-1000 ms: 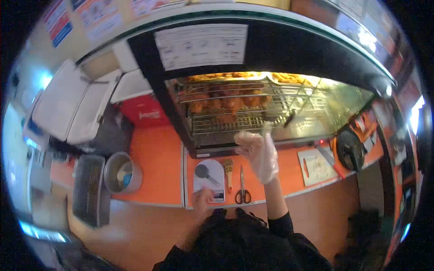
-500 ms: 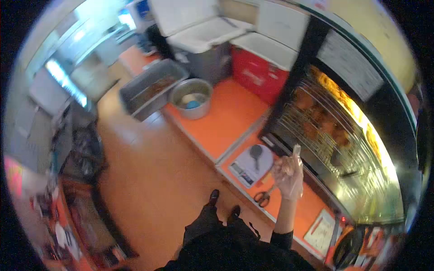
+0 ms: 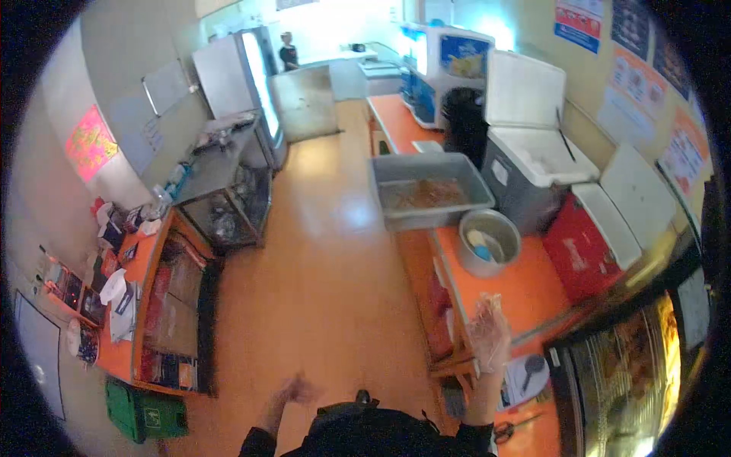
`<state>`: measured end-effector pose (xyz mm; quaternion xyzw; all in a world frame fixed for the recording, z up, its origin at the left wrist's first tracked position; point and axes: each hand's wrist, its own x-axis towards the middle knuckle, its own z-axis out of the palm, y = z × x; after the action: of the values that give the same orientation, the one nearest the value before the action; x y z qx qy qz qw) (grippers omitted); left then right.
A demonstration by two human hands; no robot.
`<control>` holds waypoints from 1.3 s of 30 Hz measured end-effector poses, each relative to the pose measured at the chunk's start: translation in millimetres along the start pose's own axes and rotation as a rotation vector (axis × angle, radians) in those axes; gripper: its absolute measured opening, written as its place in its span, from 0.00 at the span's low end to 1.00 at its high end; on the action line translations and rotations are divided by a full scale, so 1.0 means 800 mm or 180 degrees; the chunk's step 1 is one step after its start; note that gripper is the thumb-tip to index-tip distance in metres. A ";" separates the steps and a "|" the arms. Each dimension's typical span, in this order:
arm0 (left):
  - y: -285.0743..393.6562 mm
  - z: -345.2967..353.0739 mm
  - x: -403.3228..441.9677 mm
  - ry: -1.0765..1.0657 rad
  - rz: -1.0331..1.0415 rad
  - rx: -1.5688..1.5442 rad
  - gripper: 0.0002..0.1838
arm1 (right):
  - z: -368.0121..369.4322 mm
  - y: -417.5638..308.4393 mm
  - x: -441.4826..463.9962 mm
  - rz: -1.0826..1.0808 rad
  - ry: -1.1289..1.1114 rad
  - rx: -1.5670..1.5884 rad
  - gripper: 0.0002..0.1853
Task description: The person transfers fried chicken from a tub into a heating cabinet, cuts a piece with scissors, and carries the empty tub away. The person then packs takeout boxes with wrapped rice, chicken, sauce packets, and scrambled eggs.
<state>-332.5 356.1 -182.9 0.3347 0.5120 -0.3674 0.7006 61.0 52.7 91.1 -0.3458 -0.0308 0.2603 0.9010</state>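
Likely step: reaching. Right hand near pot, fingers loosely parted; left hand blurred, grip indeterminate. Pot contact requires steady aim.

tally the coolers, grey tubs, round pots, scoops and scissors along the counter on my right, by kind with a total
Coolers: 2 (grey cooler, red cooler)
Grey tub: 1
Round pot: 1
Scoop: 1
Scissors: 1
Total: 6

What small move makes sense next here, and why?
Probably reach the gloved right hand forward to the metal pot: the hand shows nothing in it, and the open pot stands just beyond on the orange counter.
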 end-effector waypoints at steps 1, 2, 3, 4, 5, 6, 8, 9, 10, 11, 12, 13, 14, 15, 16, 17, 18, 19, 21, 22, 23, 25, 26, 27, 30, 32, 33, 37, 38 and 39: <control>0.046 -0.004 -0.029 0.0505 0.1072 0.0066 0.37 | 0.008 0.013 0.014 0.0068 -0.0020 0.0136 0.17; 0.099 -0.007 -0.052 0.1008 0.2143 0.0160 0.37 | 0.019 0.024 0.029 0.0114 -0.0029 0.0274 0.14; 0.162 0.001 -0.050 0.1440 0.2539 0.0210 0.35 | 0.029 0.034 0.040 0.0099 -0.0050 0.0279 0.14; 0.207 -0.034 0.014 0.1215 0.3468 -0.0071 0.34 | 0.035 0.041 0.044 0.0062 0.0001 0.0233 0.13; 0.280 -0.002 -0.037 0.0961 0.2875 0.0401 0.37 | 0.041 0.044 0.049 0.0025 0.0067 0.0190 0.11; 0.350 0.020 -0.055 0.0637 0.2780 0.0148 0.38 | 0.041 0.048 0.054 -0.0002 0.0092 0.0197 0.11; 0.466 0.046 -0.069 0.0040 0.3077 -0.0245 0.41 | 0.033 0.053 0.064 -0.0358 0.0189 -0.0783 0.11; 0.527 0.052 -0.063 -0.0134 0.3096 -0.0510 0.44 | 0.033 0.048 0.071 -0.0417 0.0205 -0.0767 0.11; 0.573 0.068 -0.081 -0.0167 0.3125 -0.0454 0.44 | 0.032 0.038 0.077 -0.0301 0.0541 -0.0539 0.12; 0.613 0.083 -0.103 -0.0036 0.3196 -0.0254 0.47 | 0.024 0.033 0.087 -0.0187 0.0863 -0.0313 0.13; 0.651 0.096 -0.117 0.0098 0.3282 -0.0071 0.51 | -0.006 0.029 0.101 -0.0325 0.1008 -0.0427 0.13; 0.688 0.101 -0.116 0.0060 0.3340 -0.0053 0.51 | -0.033 0.029 0.116 -0.0459 0.1146 -0.0547 0.14; 0.730 0.103 -0.112 0.0404 0.3039 0.0099 0.52 | -0.036 0.024 0.132 -0.0512 0.1110 -0.0554 0.14; 0.769 0.103 -0.106 0.0749 0.2714 0.0231 0.53 | -0.032 0.013 0.142 -0.0649 0.1249 -0.0710 0.15; 0.797 0.100 -0.099 0.0739 0.2740 0.0227 0.53 | -0.027 0.005 0.157 -0.0773 0.1397 -0.0855 0.16; 0.810 0.090 -0.082 0.0334 0.2685 0.0434 0.50 | -0.029 0.001 0.177 -0.0774 0.1390 -0.0843 0.16; 0.823 0.079 -0.064 -0.0069 0.2624 0.0642 0.47 | -0.036 -0.008 0.195 -0.0895 0.1331 -0.0801 0.19; 0.849 0.027 0.021 -0.1093 0.3225 0.0911 0.42 | -0.039 -0.014 0.216 -0.1017 0.1262 -0.0763 0.23; 0.864 -0.009 0.060 -0.1935 0.2964 0.0788 0.33 | -0.031 -0.029 0.267 -0.0977 0.1266 -0.0783 0.22; 0.853 0.005 0.018 -0.1570 0.2287 0.0454 0.27 | -0.020 -0.036 0.291 -0.0941 0.1302 -0.0834 0.22; 0.846 0.008 -0.010 -0.1553 0.2305 0.0410 0.27 | 0.013 -0.039 0.314 -0.0996 0.1519 -0.1110 0.21; 0.824 0.007 -0.047 -0.0555 0.2451 0.0421 0.20 | 0.050 -0.038 0.360 -0.1150 0.1265 -0.1400 0.20; 0.811 0.004 -0.066 -0.0544 0.2456 0.0352 0.20 | 0.070 -0.038 0.385 -0.1360 0.1016 -0.1635 0.20; 0.800 -0.005 -0.088 -0.0253 0.2558 0.0298 0.19 | 0.107 -0.047 0.403 -0.0842 0.1065 -0.1509 0.20; 0.759 -0.045 -0.192 0.0351 0.2442 0.0094 0.20 | 0.168 -0.039 0.466 -0.0576 0.0642 -0.1269 0.19; 0.735 -0.096 -0.223 0.0620 0.2526 -0.0264 0.22 | 0.190 -0.018 0.508 -0.0595 -0.0191 -0.1211 0.20; 0.728 -0.107 -0.248 0.0673 0.2514 -0.0394 0.22 | 0.194 -0.007 0.536 -0.0688 -0.0194 -0.1177 0.20; 0.740 -0.177 -0.294 0.1327 0.2640 -0.0657 0.26 | 0.268 0.049 0.634 -0.0689 -0.0447 -0.1353 0.20; 0.751 -0.198 -0.298 0.1538 0.2703 -0.0701 0.27 | 0.276 0.065 0.661 -0.0635 -0.0592 -0.1355 0.20; 0.763 -0.209 -0.316 0.1584 0.2700 -0.0759 0.27 | 0.308 0.090 0.672 -0.0769 -0.0221 -0.1340 0.19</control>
<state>60.2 849.9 75.5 0.5083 0.5209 0.1014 0.6782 434.3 510.7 165.3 -0.5106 -0.1564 0.1503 0.8320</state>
